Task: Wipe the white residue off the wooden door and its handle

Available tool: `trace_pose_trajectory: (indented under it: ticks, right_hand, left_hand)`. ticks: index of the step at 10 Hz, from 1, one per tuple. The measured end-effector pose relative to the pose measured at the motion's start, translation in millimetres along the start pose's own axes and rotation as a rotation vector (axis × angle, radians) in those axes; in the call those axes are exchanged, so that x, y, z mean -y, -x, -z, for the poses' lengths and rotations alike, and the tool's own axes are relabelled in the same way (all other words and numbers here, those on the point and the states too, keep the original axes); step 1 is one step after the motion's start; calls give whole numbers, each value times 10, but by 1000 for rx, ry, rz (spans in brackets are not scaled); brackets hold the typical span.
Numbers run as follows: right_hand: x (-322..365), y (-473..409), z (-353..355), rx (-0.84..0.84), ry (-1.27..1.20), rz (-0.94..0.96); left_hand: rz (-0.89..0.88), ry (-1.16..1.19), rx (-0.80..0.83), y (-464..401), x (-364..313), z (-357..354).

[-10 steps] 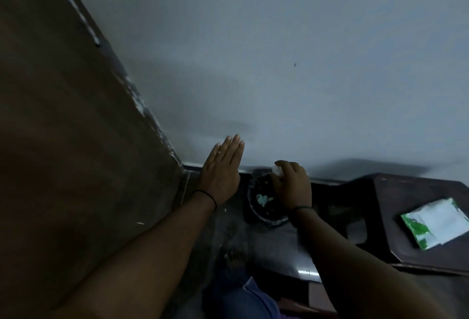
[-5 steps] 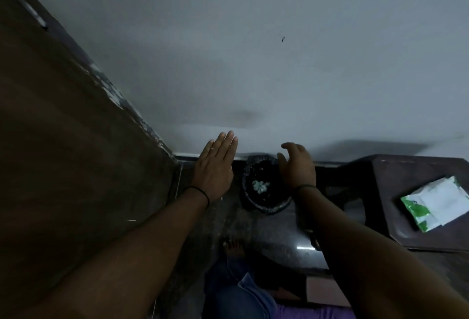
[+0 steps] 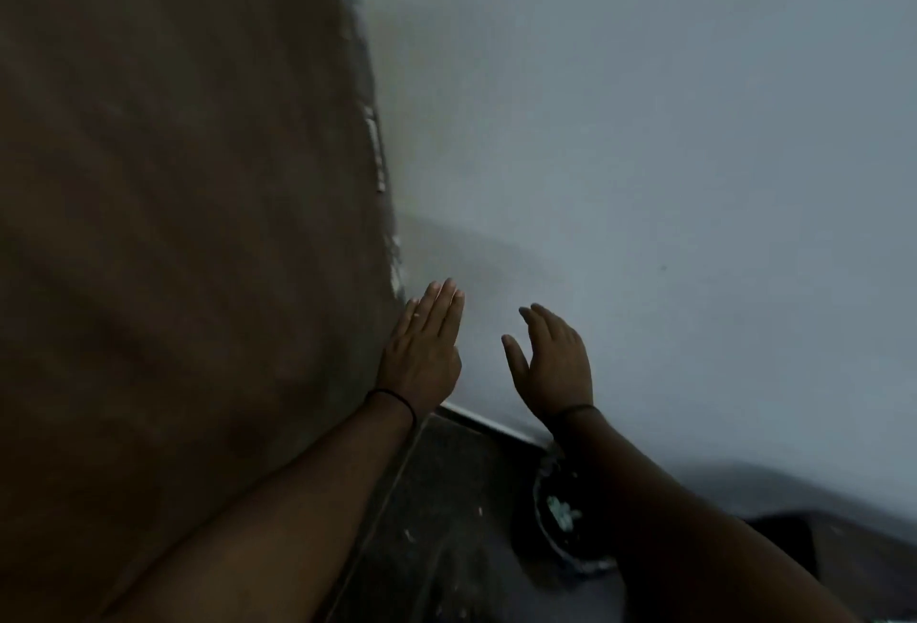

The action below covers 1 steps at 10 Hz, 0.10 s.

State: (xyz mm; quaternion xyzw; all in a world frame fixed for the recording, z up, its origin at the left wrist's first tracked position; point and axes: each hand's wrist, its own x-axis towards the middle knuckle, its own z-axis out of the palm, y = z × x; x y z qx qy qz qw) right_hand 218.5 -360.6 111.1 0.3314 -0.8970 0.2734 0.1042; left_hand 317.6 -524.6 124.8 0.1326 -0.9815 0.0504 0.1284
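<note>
Dark floor point(image 3: 446, 513) fills the near ground at 6 o'clock, speckled with small pale flecks. On it, toward 4 o'clock, sits a black round bin point(image 3: 560, 543) with pale green-white scraps inside; the right forearm crosses its right side and hides part of the rim.

Both forearms rise from the bottom edge. Each wrist carries a thin black band.

Left hand point(image 3: 422, 349), just left of centre: fingers straight and pressed together, flat, holding nothing. Its little-finger edge lies at the right-hand edge of the wooden door point(image 3: 173, 225); whether it actually touches cannot be told in the dim light.

Right hand point(image 3: 553, 364), just right of centre, apart from the left: fingers loosely extended and slightly curled, thumb spread out toward 9 o'clock, nothing in its hold. It shows against the wall point(image 3: 670, 151), contact unclear.

The door occupies the whole field from 7 to 11 o'clock, brown, blurred. White residue point(image 3: 377, 151) runs in patches down its right edge, from 12 o'clock to just above the left fingertips. The handle is out of view.

Farthest back, the pale grey wall spans 12 to 3 o'clock, meeting the floor along a light skirting strip point(image 3: 496, 426).
</note>
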Motion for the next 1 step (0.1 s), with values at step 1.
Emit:
trace_pose_trajectory:
  ticks: [1]
  right_hand:
    - [557,-228,53,-6,-44,138]
  left_hand:
    - [173,-28,-123,180,397,402]
